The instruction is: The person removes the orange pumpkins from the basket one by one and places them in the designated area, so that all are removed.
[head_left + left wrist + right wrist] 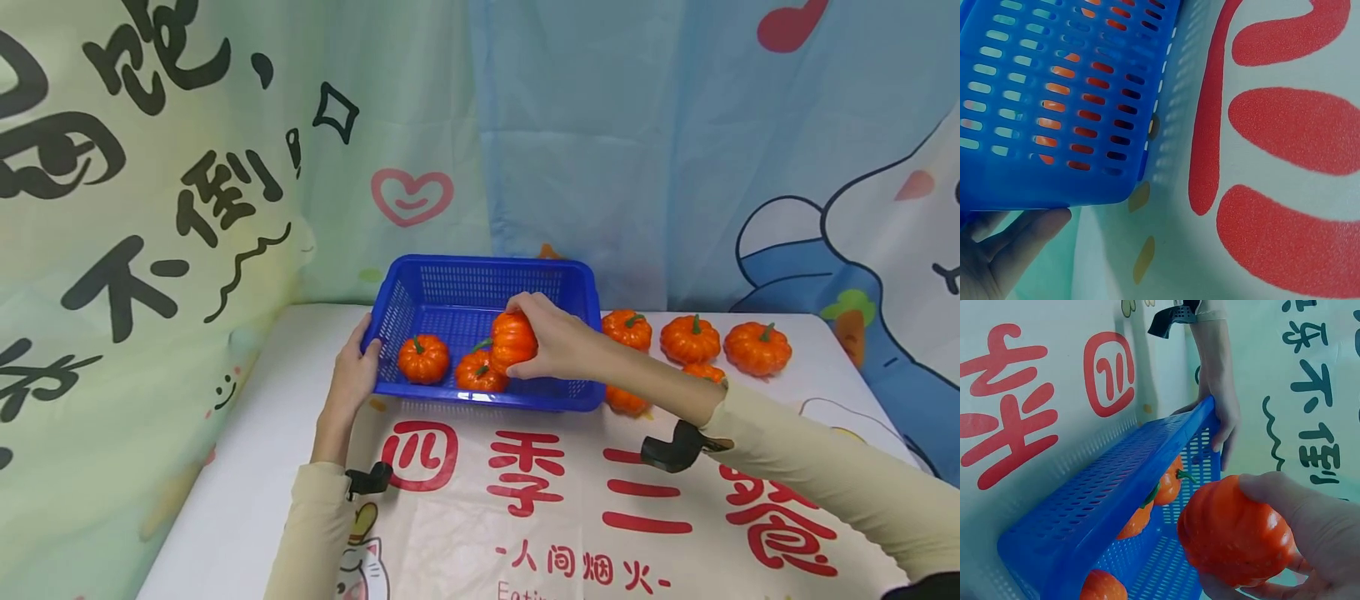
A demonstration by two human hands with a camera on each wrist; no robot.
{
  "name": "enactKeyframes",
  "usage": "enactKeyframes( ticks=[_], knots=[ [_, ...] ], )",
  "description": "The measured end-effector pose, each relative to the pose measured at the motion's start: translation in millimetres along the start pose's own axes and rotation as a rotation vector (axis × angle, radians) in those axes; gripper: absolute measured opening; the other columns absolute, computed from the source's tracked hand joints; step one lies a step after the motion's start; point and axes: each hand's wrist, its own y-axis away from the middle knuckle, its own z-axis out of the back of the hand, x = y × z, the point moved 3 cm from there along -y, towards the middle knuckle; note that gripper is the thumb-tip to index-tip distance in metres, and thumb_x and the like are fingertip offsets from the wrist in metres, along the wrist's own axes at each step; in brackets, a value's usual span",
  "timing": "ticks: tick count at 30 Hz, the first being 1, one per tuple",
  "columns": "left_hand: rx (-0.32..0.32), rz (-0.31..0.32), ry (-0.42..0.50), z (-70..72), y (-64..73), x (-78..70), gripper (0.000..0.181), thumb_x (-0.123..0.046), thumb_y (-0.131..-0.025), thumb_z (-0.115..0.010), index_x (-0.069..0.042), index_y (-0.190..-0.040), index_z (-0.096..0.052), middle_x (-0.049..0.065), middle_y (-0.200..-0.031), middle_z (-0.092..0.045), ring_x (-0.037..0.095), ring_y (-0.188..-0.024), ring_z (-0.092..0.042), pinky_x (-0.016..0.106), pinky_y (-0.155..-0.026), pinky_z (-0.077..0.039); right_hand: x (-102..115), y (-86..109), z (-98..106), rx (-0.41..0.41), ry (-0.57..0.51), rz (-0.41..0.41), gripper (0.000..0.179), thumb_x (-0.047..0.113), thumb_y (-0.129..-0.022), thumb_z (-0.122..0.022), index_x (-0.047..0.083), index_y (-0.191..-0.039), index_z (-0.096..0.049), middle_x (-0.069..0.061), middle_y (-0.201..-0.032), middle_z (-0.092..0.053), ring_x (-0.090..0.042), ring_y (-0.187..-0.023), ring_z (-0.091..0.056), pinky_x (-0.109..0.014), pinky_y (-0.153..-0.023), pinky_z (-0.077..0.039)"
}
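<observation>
A small orange pumpkin [513, 340] is gripped in my right hand [551, 337], above the inside of a blue plastic basket [487, 400]. In the right wrist view, the thumb and fingers lie round the held pumpkin [1235, 531]. My left hand [354, 371] holds the basket's left end at the rim, and in the left wrist view its thumb [1032, 240] touches the basket edge. Inside the basket sit a pumpkin [423, 359] at the left and another pumpkin [478, 372] partly below the held one. The right wrist view shows a further pumpkin [1104, 586] low in the basket.
Right of the basket, several more pumpkins [757, 348] stand on the white table [247, 450], some partly covered by the right forearm. A printed cloth [585, 492] with red characters lies in front. Behind the table hangs a patterned curtain [570, 167].
</observation>
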Motion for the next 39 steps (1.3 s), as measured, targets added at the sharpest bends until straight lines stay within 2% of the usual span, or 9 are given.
enactKeyframes(
  ticks=[4,11,16,19,23,29,32,35,39],
  knots=[
    [0.002,0.001,0.006,0.0,0.5,-1.5,0.056,-0.028,-0.104,-0.036,-0.020,-0.156,-0.020,0.013,-0.160,-0.027,0.035,-0.146,-0.030,0.053,-0.121,-0.023,-2,2.2,1,-0.006,0.017,-0.001,0.070,0.027,-0.074,-0.082,0.008,-0.127,-0.039,-0.014,-0.121,-0.049,-0.029,-0.103,-0.058,-0.042,-0.082,-0.060],
    [0.005,0.006,0.017,-0.4,1.0,-1.9,0.056,-0.026,-0.103,-0.036,-0.020,-0.156,-0.019,0.013,-0.160,-0.027,0.034,-0.146,-0.030,0.052,-0.121,-0.022,-7,9.4,5,-0.009,0.011,-0.012,0.075,0.027,-0.073,-0.082,0.011,-0.130,-0.037,-0.011,-0.122,-0.057,-0.027,-0.103,-0.063,-0.043,-0.081,-0.060],
    [0.000,0.010,0.012,-0.6,0.9,-0.7,0.056,-0.027,-0.103,-0.036,-0.021,-0.156,-0.019,0.012,-0.160,-0.027,0.034,-0.146,-0.030,0.052,-0.121,-0.022,-16,21.9,10,-0.011,0.034,-0.013,0.085,0.028,-0.075,-0.079,0.014,-0.146,-0.034,-0.014,-0.134,-0.044,-0.031,-0.112,-0.059,-0.047,-0.084,-0.059],
    [0.000,0.011,0.017,-1.0,0.6,0.0,0.056,-0.027,-0.104,-0.036,-0.022,-0.156,-0.019,0.011,-0.161,-0.027,0.034,-0.147,-0.029,0.052,-0.121,-0.022,-24,33.6,14,-0.021,0.048,-0.042,0.081,0.028,-0.075,-0.076,0.016,-0.146,-0.037,-0.017,-0.135,-0.037,-0.036,-0.111,-0.057,-0.049,-0.083,-0.059],
    [0.006,0.015,0.027,-1.7,0.3,0.3,0.056,-0.027,-0.104,-0.036,-0.023,-0.156,-0.018,0.011,-0.161,-0.026,0.033,-0.147,-0.028,0.052,-0.121,-0.021,-37,53.1,20,-0.048,0.033,-0.115,0.073,0.028,-0.075,-0.075,0.014,-0.139,-0.041,-0.019,-0.135,-0.033,-0.039,-0.111,-0.054,-0.053,-0.084,-0.057],
    [0.008,0.022,0.022,-2.9,0.7,-0.3,0.056,-0.027,-0.104,-0.036,-0.022,-0.156,-0.019,0.011,-0.161,-0.027,0.034,-0.147,-0.029,0.053,-0.121,-0.022,-61,86.8,34,-0.079,-0.043,-0.237,0.080,0.026,-0.076,-0.076,0.008,-0.139,-0.029,-0.020,-0.135,-0.034,-0.038,-0.115,-0.048,-0.053,-0.085,-0.057],
    [0.000,0.018,0.011,-2.4,1.1,0.4,0.055,-0.027,-0.103,-0.036,-0.021,-0.156,-0.020,0.012,-0.160,-0.027,0.034,-0.147,-0.029,0.052,-0.121,-0.022,-79,104.1,43,-0.098,-0.083,-0.285,0.083,0.029,-0.079,-0.076,0.004,-0.141,-0.026,-0.023,-0.136,-0.036,-0.041,-0.118,-0.045,-0.056,-0.087,-0.055],
    [-0.005,0.005,0.004,-2.1,0.6,1.4,0.055,-0.028,-0.104,-0.036,-0.020,-0.156,-0.021,0.012,-0.160,-0.027,0.035,-0.146,-0.030,0.052,-0.121,-0.022,-102,124.7,53,-0.113,-0.142,-0.374,0.087,0.037,-0.084,-0.073,0.001,-0.144,-0.021,-0.028,-0.141,-0.033,-0.048,-0.122,-0.039,-0.061,-0.089,-0.052],
    [-0.006,0.004,-0.003,-2.2,0.1,2.0,0.056,-0.029,-0.104,-0.035,-0.023,-0.156,-0.018,0.011,-0.161,-0.026,0.034,-0.147,-0.029,0.053,-0.120,-0.023,-131,153.1,60,-0.196,-0.190,-0.457,0.089,0.040,-0.087,-0.069,-0.004,-0.146,-0.018,-0.034,-0.144,-0.028,-0.055,-0.124,-0.032,-0.066,-0.090,-0.049]
  ],
)
